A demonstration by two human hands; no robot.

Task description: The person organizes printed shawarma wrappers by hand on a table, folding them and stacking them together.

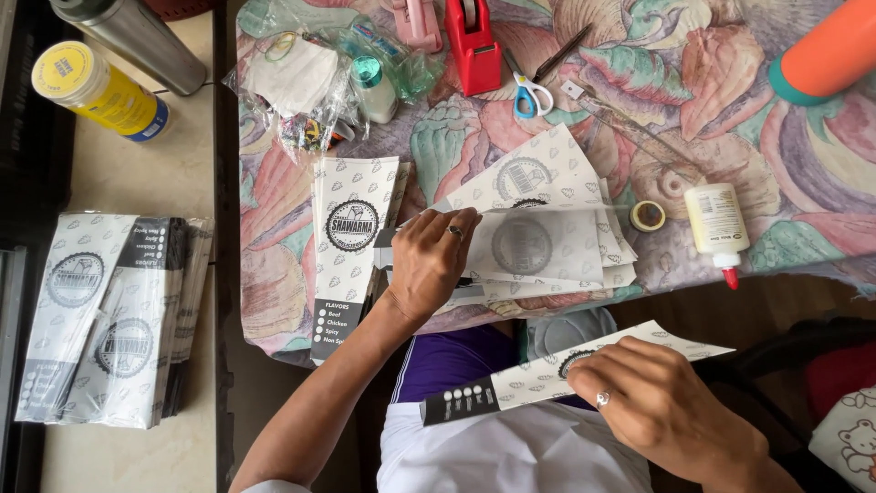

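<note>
My left hand (pixel 431 260) rests palm down on a loose pile of white printed paper sheets (pixel 547 246) at the table's near edge, with a ring on one finger. My right hand (pixel 662 402) is lower, over my lap, fingers closed on one folded printed paper sleeve (pixel 511 383) with a black end. A neat stack of finished sleeves (pixel 351 246) lies just left of my left hand.
A glue bottle with a red tip (pixel 718 224), a small tape roll (pixel 648 215), blue-handled scissors (pixel 527 94), a red tape dispenser (pixel 473 46) and a plastic bag of supplies (pixel 319 78) lie on the patterned tablecloth (pixel 730 110). A second sleeve stack (pixel 109 319) sits on the left counter.
</note>
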